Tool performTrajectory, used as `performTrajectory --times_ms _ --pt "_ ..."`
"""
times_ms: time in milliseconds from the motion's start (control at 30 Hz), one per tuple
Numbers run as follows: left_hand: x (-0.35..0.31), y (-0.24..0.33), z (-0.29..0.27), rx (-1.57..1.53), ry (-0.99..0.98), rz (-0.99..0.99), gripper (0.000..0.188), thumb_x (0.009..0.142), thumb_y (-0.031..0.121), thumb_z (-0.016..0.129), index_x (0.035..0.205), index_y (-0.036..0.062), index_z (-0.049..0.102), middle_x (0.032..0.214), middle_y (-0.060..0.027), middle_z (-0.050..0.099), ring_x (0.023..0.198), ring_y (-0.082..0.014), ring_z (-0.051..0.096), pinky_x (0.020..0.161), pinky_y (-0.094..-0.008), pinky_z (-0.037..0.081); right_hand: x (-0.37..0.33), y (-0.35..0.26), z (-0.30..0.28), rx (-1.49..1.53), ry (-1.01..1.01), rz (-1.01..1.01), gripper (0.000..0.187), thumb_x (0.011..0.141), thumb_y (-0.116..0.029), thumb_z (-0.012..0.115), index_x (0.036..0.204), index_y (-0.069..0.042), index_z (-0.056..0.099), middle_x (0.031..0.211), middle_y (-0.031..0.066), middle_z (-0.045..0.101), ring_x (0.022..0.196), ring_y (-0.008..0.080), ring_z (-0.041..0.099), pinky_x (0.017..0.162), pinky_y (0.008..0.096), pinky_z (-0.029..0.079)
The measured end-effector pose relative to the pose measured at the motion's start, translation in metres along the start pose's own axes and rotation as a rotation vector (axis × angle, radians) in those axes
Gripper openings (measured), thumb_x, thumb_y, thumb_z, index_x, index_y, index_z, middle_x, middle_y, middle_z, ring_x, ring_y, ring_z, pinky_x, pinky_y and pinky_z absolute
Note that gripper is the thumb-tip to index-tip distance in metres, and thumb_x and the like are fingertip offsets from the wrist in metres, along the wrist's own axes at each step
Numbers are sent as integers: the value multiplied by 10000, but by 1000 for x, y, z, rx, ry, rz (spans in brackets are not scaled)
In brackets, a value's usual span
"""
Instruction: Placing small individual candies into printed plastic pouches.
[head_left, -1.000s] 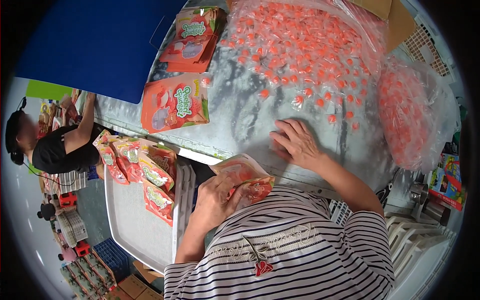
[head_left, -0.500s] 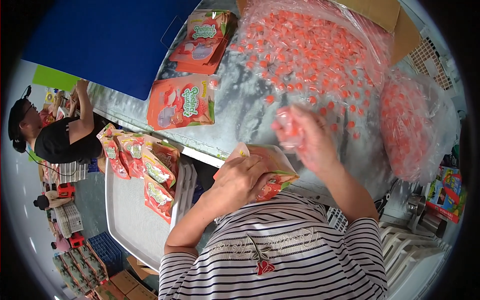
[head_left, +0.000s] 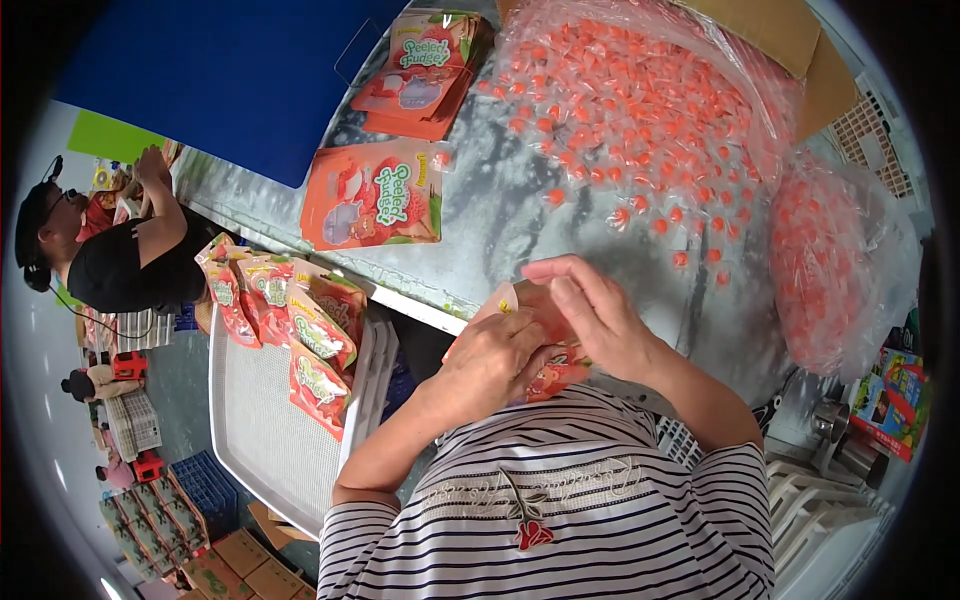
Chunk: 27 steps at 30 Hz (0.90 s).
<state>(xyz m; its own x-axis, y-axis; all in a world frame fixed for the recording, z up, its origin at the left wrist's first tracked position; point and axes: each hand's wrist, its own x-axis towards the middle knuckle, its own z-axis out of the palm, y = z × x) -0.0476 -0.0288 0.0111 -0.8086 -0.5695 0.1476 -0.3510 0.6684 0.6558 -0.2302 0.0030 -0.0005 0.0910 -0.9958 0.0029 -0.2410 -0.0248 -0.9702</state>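
Pouch [head_left: 560, 376] is at the shirt [head_left: 600, 460] front, near table [head_left: 470, 265] edge, pinched in the left hand's [head_left: 487, 362] grip. Right hand [head_left: 603, 322] arches over its mouth; can't tell if that grip holds anything, view's blocked. Risk, prob.: left slackens or mouth folds, & wrapped sweets [head_left: 640, 110] could miss & drop. Pouch contents hidden. Clear bag [head_left: 835, 265], far right: more red sweets. White tray [head_left: 265, 420], left: plump pouches [head_left: 320, 388].

Candies [head_left: 640, 115] on table [head_left: 475, 245], right of pouch stack [head_left: 425, 75]; pouches [head_left: 320, 335] on tray [head_left: 262, 420].
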Motion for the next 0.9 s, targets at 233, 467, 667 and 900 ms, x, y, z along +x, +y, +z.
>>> performTrajectory --times_ms 233,467,667,900 --pt "-2 -4 -3 -77 54 -48 120 800 73 690 859 -4 620 785 -146 601 711 -339 597 642 -420 496 -10 18 -28 93 271 72 188 1000 -119 452 1052 -4 592 982 67 661 867 130 621 759 272 493" --pt "-7 -4 -3 -98 109 -59 129 807 58 685 907 -3 632 807 -142 610 722 -329 606 645 -400 510 -55 35 -19 -147 -229 414 233 904 -148 588 1040 40 584 808 42 620 687 76 526 598 274 448" --pt "-10 -7 2 -74 126 -59 114 807 61 688 866 -4 616 769 -138 578 689 -328 594 613 -412 500 -56 37 -4 126 -310 455 262 875 -146 617 1047 50 597 798 55 623 704 77 539 606 267 447" --pt "-13 1 1 -19 94 -163 167 771 -4 705 928 0 647 860 -148 621 716 -333 630 611 -380 515 -66 47 -1 122 -365 359 298 878 -134 646 1124 21 583 888 30 651 758 82 567 659 255 468"
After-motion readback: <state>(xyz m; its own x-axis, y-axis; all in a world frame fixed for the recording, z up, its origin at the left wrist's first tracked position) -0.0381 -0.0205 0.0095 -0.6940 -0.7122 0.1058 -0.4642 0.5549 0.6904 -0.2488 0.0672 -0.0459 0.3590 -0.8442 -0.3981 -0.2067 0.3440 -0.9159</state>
